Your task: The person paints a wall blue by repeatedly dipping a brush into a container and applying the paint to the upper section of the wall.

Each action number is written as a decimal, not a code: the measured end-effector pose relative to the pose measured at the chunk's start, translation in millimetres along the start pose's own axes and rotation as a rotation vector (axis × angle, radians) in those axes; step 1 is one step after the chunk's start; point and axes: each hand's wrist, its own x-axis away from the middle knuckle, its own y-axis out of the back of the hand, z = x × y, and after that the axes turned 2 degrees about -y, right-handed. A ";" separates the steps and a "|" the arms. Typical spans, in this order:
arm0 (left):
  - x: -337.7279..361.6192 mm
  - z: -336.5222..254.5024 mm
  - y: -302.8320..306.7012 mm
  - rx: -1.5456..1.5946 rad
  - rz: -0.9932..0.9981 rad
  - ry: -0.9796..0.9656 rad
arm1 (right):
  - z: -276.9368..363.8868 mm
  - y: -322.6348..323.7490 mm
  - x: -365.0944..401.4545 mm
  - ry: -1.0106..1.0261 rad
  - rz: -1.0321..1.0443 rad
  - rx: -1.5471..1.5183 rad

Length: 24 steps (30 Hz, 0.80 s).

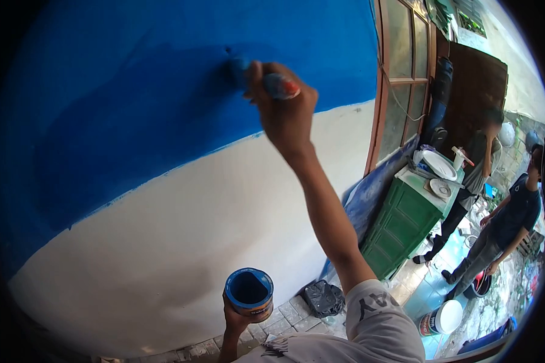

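Note:
My right hand (281, 100) is raised against the wall, its fingers closed round a paintbrush (280, 86) whose handle has a red end. The bristles are blurred and sit at the blue painted part of the wall (133, 109). Below the blue edge, the wall is white (181, 254). Low in the view, my left hand (235, 317) grips a paint can (261, 310) from the side. Blue paint coats the can's rim and inside, and its open top faces me.
A brown-framed window (399, 81) borders the wall. Right of it stands a green cabinet (396, 224) with plates on top. Two people (481, 163) stand beyond it. A white bucket (448, 317) and a black plastic bag (323, 298) are on the tiled floor.

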 end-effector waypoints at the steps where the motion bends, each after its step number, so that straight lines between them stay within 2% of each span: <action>1: -2.9 -4.5 0.4 -0.060 0.010 -0.016 | 3.4 1.8 0.9 0.002 -0.005 0.000; 3: -9.0 -15.9 -5.0 -0.036 0.005 -0.021 | 5.6 8.7 -0.1 -0.285 -0.046 -0.423; 4: -10.9 -22.3 -6.8 -0.007 0.000 -0.020 | -5.5 20.0 -6.3 -0.282 -0.124 -0.402; 6: -14.2 -37.1 -7.0 -0.004 -0.008 -0.020 | -49.9 48.5 -12.5 -0.350 -0.164 -0.137; 7: -13.6 -40.5 -6.1 -0.001 -0.005 -0.018 | -68.4 62.0 -13.7 -0.319 -0.185 -0.079; 8: -11.1 -37.2 -4.2 0.003 -0.015 -0.016 | -88.7 76.8 -15.4 -0.194 -0.211 0.153; 9: -9.1 -30.7 -1.5 0.017 -0.024 -0.024 | -97.1 87.9 -17.6 -0.179 -0.221 0.186; 10: -6.6 -28.1 1.6 0.030 -0.031 -0.028 | -84.4 93.4 -21.6 -0.268 -0.227 0.246; 12: -1.2 -26.0 10.0 0.002 -0.033 -0.007 | -80.3 101.0 -26.1 -0.175 -0.250 0.390; 15: 7.3 -16.4 22.1 0.000 -0.035 0.023 | -40.9 84.7 -26.9 -0.212 -0.208 0.436; 16: 9.1 -12.3 24.6 0.024 -0.040 0.034 | -35.6 69.9 -22.8 -0.152 -0.189 0.256; 17: 8.4 -10.2 26.3 0.020 -0.038 0.033 | -18.9 52.3 -18.7 -0.205 -0.130 0.220; 18: 8.6 -9.1 29.2 0.029 -0.047 0.024 | -13.7 27.9 -7.9 -0.111 -0.128 -0.093; 19: 9.7 -9.0 32.9 0.037 -0.056 0.017 | 3.1 11.4 -0.4 -0.192 -0.055 -0.094; 22: 7.1 -11.9 33.4 0.016 -0.093 -0.021 | 30.3 -16.5 5.1 -0.338 -0.056 -0.494; 24: 4.9 -17.2 31.9 0.023 -0.113 -0.015 | 13.0 -12.9 8.7 -0.283 -0.144 -0.241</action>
